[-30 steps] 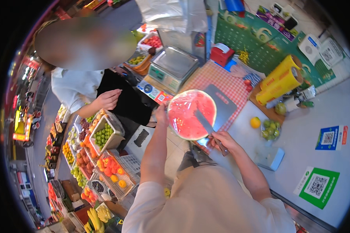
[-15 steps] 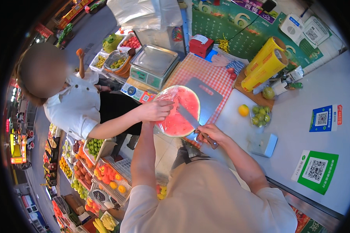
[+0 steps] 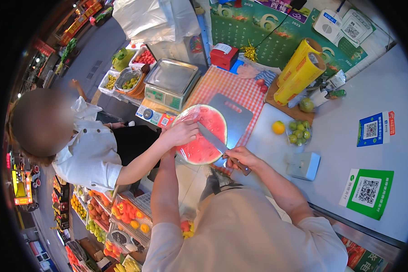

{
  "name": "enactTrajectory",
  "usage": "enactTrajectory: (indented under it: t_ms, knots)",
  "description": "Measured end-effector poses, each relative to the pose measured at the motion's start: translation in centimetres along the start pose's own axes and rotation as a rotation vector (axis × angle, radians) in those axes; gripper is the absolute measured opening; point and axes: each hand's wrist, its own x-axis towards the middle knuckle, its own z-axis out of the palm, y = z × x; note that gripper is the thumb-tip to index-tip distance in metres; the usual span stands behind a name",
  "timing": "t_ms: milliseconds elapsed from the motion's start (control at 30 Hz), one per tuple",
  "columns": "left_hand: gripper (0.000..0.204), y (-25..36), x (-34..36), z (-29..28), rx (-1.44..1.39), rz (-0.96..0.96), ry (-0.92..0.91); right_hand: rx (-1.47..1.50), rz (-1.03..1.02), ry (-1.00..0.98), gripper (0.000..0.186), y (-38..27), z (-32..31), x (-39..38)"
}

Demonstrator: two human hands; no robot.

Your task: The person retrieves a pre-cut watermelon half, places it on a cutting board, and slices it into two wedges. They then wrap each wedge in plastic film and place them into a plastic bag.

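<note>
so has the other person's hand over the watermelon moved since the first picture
Yes, to the right: the other person's hand was well left of the weighing scale, and now sits below it in the view, over the watermelon.

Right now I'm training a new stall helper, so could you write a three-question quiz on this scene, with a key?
1. Which of the wearer's hands holds the knife?
2. True or false: the melon is whole and uncut.
3. Fill in: the bagged fruits beside the orange are ___ in colour.

Key:
1. The right hand.
2. False; its red cut face shows.
3. Green.
</note>
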Motion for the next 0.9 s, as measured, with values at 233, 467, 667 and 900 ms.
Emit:
enactTrajectory:
  t_ms: [233,467,667,900]
  knots:
    - [0.029,-1.1,1.9,-4.1,-0.152,0.389,0.280,-0.010,0.001,0.017,0.036,-0.4,0.2,-0.4]
    - [0.026,-3.2,2.9,-10.5,0.008,0.393,0.583,0.078,-0.140,0.178,0.026,-0.3,-1.1,-3.4]
    - [0.029,-1.3,1.8,-7.8,0.270,0.549,0.693,-0.365,-0.029,0.534,0.029,7.6,-7.9,-2.9]
    - [0.030,-0.3,-1.2,-3.9,0.512,0.653,0.667,-1.081,-0.170,0.921,0.031,7.5,-5.6,-3.3]
